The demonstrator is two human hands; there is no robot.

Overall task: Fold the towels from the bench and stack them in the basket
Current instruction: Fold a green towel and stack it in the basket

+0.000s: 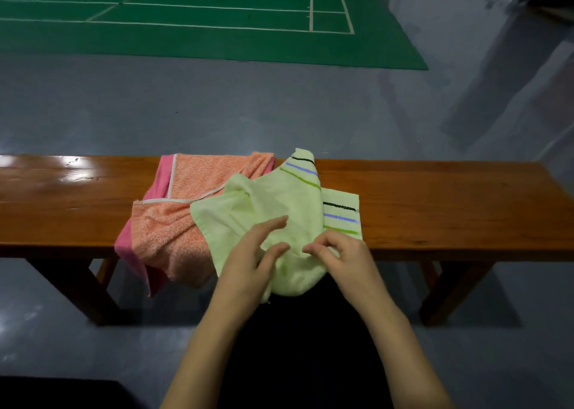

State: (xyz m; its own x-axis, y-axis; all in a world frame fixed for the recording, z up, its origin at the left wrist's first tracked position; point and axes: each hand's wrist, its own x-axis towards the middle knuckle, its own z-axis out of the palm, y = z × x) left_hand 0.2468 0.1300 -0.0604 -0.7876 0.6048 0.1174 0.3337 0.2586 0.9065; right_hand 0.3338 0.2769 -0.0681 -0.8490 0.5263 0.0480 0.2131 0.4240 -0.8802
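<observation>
Farthest out I see a green court mat [217, 35] with white lines on the grey floor [279, 110]. Nearer, the long wooden surface [450, 203] runs across my view, both ends cut off by the frame, with bare wood to left and right of the cloth. An orange towel [186, 222] with a pink border lies crumpled left of centre, its near part draped over the front edge. A pale green towel [279, 203] with black, blue and green stripes overlaps its right side and also hangs over the front edge toward me.

My left hand [248, 265] reaches in from below, fingers [273, 225] extended and slightly spread, resting on the green towel without closing on it. My right hand [344, 256] sits just beside it, fingers [316, 247] curled and pinching a fold of the green towel near the front edge. The towel's lowest part merges into a dark shape below, which I cannot make out.
</observation>
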